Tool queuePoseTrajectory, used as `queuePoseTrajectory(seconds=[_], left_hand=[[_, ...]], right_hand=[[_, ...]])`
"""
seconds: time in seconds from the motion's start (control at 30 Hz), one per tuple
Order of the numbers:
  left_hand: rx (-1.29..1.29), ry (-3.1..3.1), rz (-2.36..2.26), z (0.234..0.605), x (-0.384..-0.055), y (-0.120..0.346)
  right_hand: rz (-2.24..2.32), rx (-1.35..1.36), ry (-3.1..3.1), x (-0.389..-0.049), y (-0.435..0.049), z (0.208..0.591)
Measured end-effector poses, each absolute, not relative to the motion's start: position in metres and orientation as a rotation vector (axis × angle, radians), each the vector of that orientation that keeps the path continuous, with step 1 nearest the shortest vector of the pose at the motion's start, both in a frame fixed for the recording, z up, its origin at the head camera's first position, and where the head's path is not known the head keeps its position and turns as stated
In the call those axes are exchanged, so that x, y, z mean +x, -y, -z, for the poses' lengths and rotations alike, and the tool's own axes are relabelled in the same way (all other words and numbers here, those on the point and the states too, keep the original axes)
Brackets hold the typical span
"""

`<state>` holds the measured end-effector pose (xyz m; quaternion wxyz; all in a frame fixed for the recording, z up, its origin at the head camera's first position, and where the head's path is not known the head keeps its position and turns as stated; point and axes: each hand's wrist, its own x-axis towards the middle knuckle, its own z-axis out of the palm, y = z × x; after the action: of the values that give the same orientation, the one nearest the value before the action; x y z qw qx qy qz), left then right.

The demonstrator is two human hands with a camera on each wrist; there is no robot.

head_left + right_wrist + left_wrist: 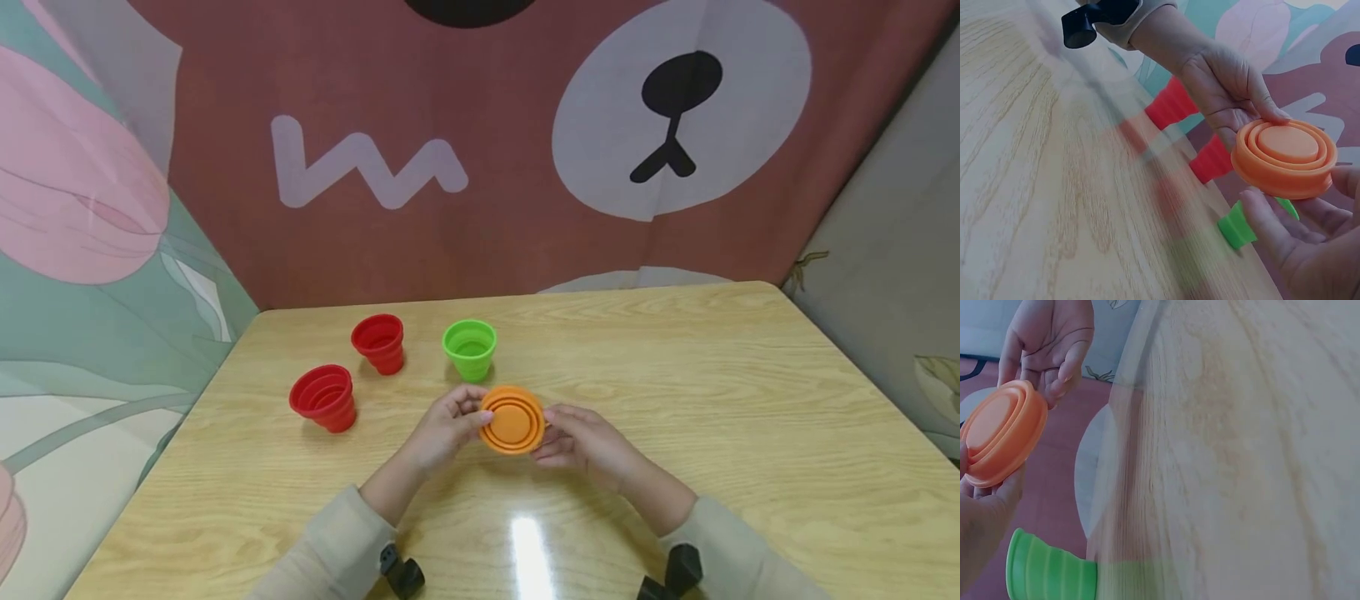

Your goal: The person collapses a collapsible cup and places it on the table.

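An orange collapsible cup (512, 422), folded flat into a ringed disc, is held up over the table between both hands. My left hand (447, 433) pinches its left edge, thumb on the face and fingers behind. At the opposite edge, my right hand (587, 444) grips the rim with thumb and fingers. The right wrist view shows the flattened orange cup (1285, 156) from the side, its rings nested together. Just behind the hands stands a green collapsible cup (470, 350), expanded and upright.
Two expanded red cups stand at the left, one red cup (324, 398) nearer and another red cup (378, 343) farther back. The wooden table (750, 400) ends at a wall covered by a printed cloth (495, 242). Black wrist cameras (401, 572) sit on the sleeves.
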<state>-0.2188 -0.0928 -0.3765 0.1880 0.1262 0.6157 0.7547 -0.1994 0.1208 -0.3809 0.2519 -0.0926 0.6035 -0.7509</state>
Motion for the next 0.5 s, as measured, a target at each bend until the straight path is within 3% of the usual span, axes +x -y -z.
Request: queuePoseTrajectory(seconds=[0.5], left_hand=[[0.446,-1.79,-2.083,0.3799,-0.2166,0.0919]], right_hand=[[2.065,-0.29,-1.626,-0.1958,-0.1195,0.3805]])
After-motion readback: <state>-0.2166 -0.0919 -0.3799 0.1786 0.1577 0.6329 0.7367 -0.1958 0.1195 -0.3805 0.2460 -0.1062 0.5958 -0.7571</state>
